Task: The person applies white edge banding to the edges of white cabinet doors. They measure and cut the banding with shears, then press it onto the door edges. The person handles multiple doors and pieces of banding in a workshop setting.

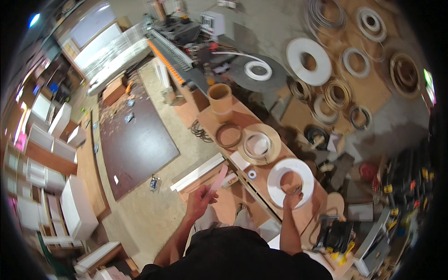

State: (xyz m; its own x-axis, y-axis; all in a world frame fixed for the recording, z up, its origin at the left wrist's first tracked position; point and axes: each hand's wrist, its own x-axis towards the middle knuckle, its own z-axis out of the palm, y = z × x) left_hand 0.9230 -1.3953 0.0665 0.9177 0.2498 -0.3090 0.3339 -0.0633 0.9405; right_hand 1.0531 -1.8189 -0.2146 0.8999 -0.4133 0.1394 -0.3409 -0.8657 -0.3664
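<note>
My left hand (199,201) is closed round a flat, pale pinkish strip (218,179) that points up and away from me. Over the near side of a large white roll of banding (276,191) on the wooden bench is my right hand (292,200). Its fingers are curled by the roll's centre hole, with something small and dark at the tips that I cannot make out. Farther along the bench are a round wooden disc (274,135) with a smaller white roll (257,145) on it, a brown ring (228,135) and a brown cardboard tube (220,99).
A small white-and-blue roll (252,174) and a white block (240,160) lie near the bench edge. Several banding rolls (308,61) cover the floor to the right. A black-and-yellow power tool (337,234) stands near right. A dark panel (135,149) lies at left.
</note>
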